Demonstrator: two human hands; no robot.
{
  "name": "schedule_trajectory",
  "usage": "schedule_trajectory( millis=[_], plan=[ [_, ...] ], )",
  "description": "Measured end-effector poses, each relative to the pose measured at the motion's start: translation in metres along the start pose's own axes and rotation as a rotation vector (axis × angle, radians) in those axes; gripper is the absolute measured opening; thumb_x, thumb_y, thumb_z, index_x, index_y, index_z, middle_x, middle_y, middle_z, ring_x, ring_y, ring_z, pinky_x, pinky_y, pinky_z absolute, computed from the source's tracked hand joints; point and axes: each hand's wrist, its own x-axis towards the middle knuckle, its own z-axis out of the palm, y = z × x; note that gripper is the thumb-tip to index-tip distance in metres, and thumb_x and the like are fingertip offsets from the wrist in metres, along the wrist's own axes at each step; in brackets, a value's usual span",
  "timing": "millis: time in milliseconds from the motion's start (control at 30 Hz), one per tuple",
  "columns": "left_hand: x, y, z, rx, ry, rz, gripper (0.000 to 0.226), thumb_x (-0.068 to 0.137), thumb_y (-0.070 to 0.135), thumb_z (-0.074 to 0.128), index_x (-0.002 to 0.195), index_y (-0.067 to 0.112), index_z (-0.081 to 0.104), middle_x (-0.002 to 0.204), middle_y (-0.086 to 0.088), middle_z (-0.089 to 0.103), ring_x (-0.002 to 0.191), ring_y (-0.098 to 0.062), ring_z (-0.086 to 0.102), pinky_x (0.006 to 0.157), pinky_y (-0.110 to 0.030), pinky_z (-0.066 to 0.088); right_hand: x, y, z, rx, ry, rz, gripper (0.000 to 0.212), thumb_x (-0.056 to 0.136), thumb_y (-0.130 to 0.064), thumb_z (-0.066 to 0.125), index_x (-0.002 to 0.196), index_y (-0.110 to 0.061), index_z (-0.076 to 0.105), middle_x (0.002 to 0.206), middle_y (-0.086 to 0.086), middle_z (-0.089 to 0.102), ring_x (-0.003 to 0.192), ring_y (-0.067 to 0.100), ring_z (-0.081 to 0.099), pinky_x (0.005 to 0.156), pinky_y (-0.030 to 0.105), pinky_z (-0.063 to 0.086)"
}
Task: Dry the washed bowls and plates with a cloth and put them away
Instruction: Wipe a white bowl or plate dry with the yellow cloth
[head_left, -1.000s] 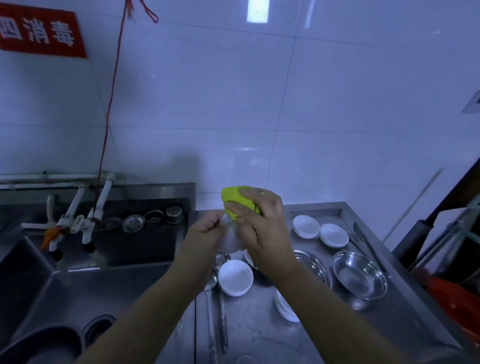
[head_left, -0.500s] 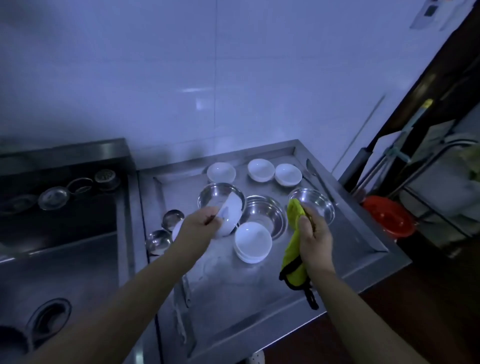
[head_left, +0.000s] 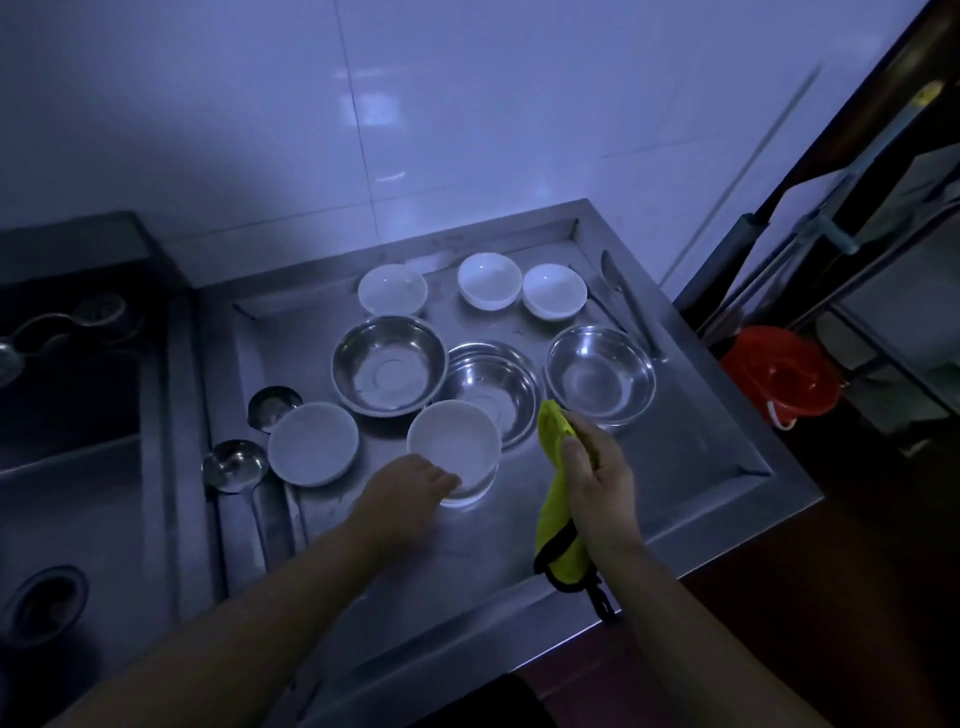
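On the steel draining counter (head_left: 691, 467) stands a stack of white bowls (head_left: 454, 441). My left hand (head_left: 410, 483) grips the near side of the top bowl, which sits on the stack. My right hand (head_left: 602, 478) holds a yellow-green cloth (head_left: 556, 499) with a black loop, just right of the stack and above the counter. Three steel bowls (head_left: 389, 364) (head_left: 493, 387) (head_left: 600, 374) sit in a row behind the stack. Another white dish (head_left: 313, 443) lies to the left. Three small white bowls (head_left: 392, 288) (head_left: 489, 280) (head_left: 554, 290) line the back.
Two steel ladles (head_left: 235, 465) (head_left: 274, 405) lie at the counter's left edge beside the sink (head_left: 67, 415). A long utensil (head_left: 623, 296) lies along the right rim. A red bucket (head_left: 779, 371) and a metal rack stand on the floor to the right.
My left hand has set the white bowl it was wiping down onto the stack. My right hand has drawn the cloth away from the bowl and lowered it to the right.
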Motion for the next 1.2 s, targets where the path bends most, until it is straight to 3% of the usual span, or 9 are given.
schedule_trajectory(
  millis=[67,267,400,567,700,800,867,1033,1200],
  plan=[
    [0.001,0.0,0.008,0.037,0.047,0.065,0.024,0.067,0.008,0.049,0.064,0.016,0.072,0.055,0.004,0.064,0.048,-0.017,0.06,0.047,-0.017,0.046,0.007,0.002,0.0,-0.013,-0.017,0.015,0.03,0.083,-0.028,0.052,0.109,-0.035,0.065,0.11,-0.014,0.066,0.106,-0.001,0.058,0.09,0.015,0.042],
    [0.0,0.005,0.015,-0.01,0.031,0.031,0.031,0.04,0.001,0.086,0.062,0.015,0.069,0.055,0.002,0.062,0.05,-0.017,0.06,0.049,-0.019,0.047,0.022,-0.003,0.009,-0.022,-0.058,0.051,0.029,0.082,-0.03,0.053,0.107,-0.038,0.065,0.111,-0.011,0.065,0.107,0.004,0.059,0.092,0.022,0.045],
    [-0.011,0.006,0.013,-0.116,0.178,-0.03,0.036,0.051,-0.001,0.078,0.086,0.007,0.074,0.083,-0.008,0.073,0.074,-0.023,0.07,0.065,-0.032,0.058,0.029,-0.011,0.018,-0.021,-0.123,0.028,0.028,0.09,-0.021,0.055,0.116,-0.026,0.065,0.113,-0.01,0.065,0.105,0.002,0.059,0.093,0.025,0.047],
    [-0.046,-0.007,0.018,-0.505,0.346,-0.952,0.034,0.083,0.007,0.064,0.117,0.005,0.059,0.113,-0.01,0.061,0.105,-0.027,0.055,0.091,-0.038,0.044,0.034,-0.03,0.033,-0.033,-0.173,-0.006,0.029,0.094,-0.01,0.053,0.12,-0.017,0.064,0.114,0.0,0.064,0.107,0.012,0.059,0.096,0.036,0.048],
    [-0.052,-0.045,0.025,-0.992,0.37,-1.531,0.018,0.09,0.011,0.053,0.104,0.0,0.057,0.091,-0.016,0.059,0.086,-0.031,0.059,0.076,-0.041,0.05,0.031,-0.042,0.045,-0.029,-0.21,-0.051,0.029,0.094,-0.007,0.052,0.118,-0.017,0.065,0.111,0.002,0.066,0.104,0.015,0.061,0.092,0.035,0.05],
    [-0.042,-0.064,0.029,-1.552,0.584,-1.79,0.02,0.095,0.014,0.047,0.114,0.009,0.044,0.08,-0.013,0.051,0.066,-0.027,0.053,0.052,-0.031,0.051,0.026,-0.047,0.049,-0.03,-0.224,-0.081,0.03,0.093,-0.003,0.052,0.116,-0.016,0.066,0.11,0.002,0.067,0.103,0.015,0.061,0.089,0.027,0.049],
    [-0.04,-0.074,0.036,-1.745,0.687,-1.835,0.033,0.095,0.01,0.046,0.127,0.006,0.041,0.101,-0.018,0.055,0.084,-0.033,0.059,0.064,-0.036,0.054,0.023,-0.046,0.05,-0.052,-0.238,-0.095,0.029,0.094,-0.003,0.052,0.117,-0.015,0.065,0.11,0.001,0.066,0.103,0.013,0.061,0.088,0.022,0.048],
    [-0.04,-0.083,0.041,-1.68,0.651,-1.881,0.046,0.09,-0.008,0.041,0.135,-0.004,0.04,0.134,-0.024,0.048,0.116,-0.038,0.054,0.083,-0.038,0.051,0.01,-0.043,0.051,-0.053,-0.212,-0.083,0.03,0.093,-0.004,0.054,0.114,-0.022,0.066,0.111,-0.007,0.064,0.101,-0.001,0.059,0.081,0.007,0.044],
    [-0.062,-0.075,0.029,-1.555,0.66,-1.739,0.052,0.08,-0.017,0.044,0.129,0.0,0.044,0.118,-0.021,0.051,0.093,-0.037,0.054,0.056,-0.038,0.053,-0.004,-0.045,0.053,-0.024,-0.209,-0.068,0.031,0.093,-0.005,0.054,0.117,-0.02,0.066,0.115,-0.002,0.066,0.108,0.009,0.06,0.093,0.028,0.047]
  ],
)
